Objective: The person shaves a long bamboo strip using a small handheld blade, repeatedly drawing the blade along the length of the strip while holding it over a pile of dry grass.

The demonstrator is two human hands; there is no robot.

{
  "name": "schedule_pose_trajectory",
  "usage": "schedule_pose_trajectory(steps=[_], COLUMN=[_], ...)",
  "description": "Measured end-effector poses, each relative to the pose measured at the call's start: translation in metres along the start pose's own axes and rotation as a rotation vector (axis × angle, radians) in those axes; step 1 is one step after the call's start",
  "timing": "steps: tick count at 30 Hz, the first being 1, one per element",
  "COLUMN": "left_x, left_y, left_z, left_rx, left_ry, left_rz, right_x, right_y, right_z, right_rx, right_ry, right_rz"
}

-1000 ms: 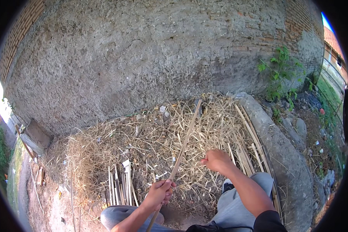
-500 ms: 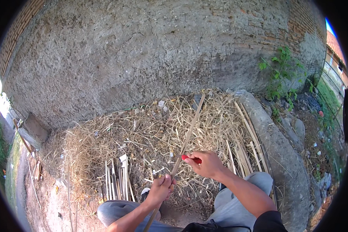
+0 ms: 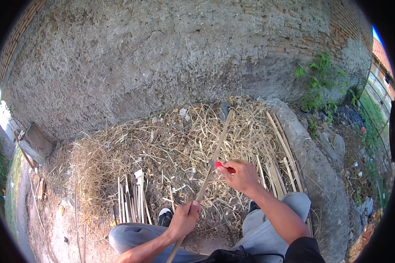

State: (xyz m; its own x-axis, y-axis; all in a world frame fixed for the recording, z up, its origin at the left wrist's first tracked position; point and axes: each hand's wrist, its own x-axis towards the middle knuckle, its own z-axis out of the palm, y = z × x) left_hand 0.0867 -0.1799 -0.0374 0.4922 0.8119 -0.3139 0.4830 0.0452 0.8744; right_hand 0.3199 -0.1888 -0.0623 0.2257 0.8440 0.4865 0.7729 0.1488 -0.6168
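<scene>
A long, thin bamboo strip [image 3: 221, 139] runs from my lap out over the straw, tilted toward the far right. My left hand [image 3: 183, 220] is closed around its near part, thumb on top. In my right hand [image 3: 241, 177] is a small red-handled knife [image 3: 218, 164], pinched by the handle. Its short grey blade lies against the strip, farther out than my left hand. The blade's edge is too small to make out.
Straw-like shavings [image 3: 92, 175] cover the ground before a rough plastered wall [image 3: 162, 61]. Cut strips [image 3: 134, 197] lie in a bundle on the left, and more strips [image 3: 274, 177] on the right. A stone kerb [image 3: 314, 168] borders the right side; a leafy plant [image 3: 322, 81] grows beyond it.
My right hand and the knife have slid away from me along the strip, leaving a wider gap to my left hand. The left hand stays near its place, slightly turned.
</scene>
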Motion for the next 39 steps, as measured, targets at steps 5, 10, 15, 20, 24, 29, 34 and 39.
schedule_pose_trajectory(steps=[5,10,15,20,24,29,34,39], left_x=[-0.008,-0.011,-0.008,-0.008,-0.009,-0.017,-0.015,-0.013], left_y=[-0.003,-0.001,-0.007,-0.011,-0.017,0.004,0.0,-0.011], left_z=[-0.001,-0.004,-0.007,-0.006,-0.005,-0.015,-0.014,-0.013], left_rx=[0.006,0.062,0.129,0.165,0.195,-0.135,-0.066,-0.011], left_ry=[-0.003,0.004,0.064,0.107,0.12,-0.054,-0.056,-0.019], left_rz=[0.039,0.046,0.081,0.13,0.203,-0.082,-0.049,0.012], right_x=[0.01,0.01,0.017,0.017,0.014,0.014,0.016,0.018], right_y=[0.001,0.005,0.001,0.007,0.004,0.013,0.015,0.015], right_z=[-0.011,-0.004,0.002,0.008,0.004,0.006,0.007,0.016], right_rx=[-0.06,-0.055,-0.039,-0.034,-0.055,-0.019,-0.047,-0.024], right_ry=[-0.047,-0.018,-0.051,-0.099,-0.07,-0.025,-0.055,-0.008], right_rz=[0.038,0.003,0.036,0.041,0.034,-0.021,0.006,-0.026])
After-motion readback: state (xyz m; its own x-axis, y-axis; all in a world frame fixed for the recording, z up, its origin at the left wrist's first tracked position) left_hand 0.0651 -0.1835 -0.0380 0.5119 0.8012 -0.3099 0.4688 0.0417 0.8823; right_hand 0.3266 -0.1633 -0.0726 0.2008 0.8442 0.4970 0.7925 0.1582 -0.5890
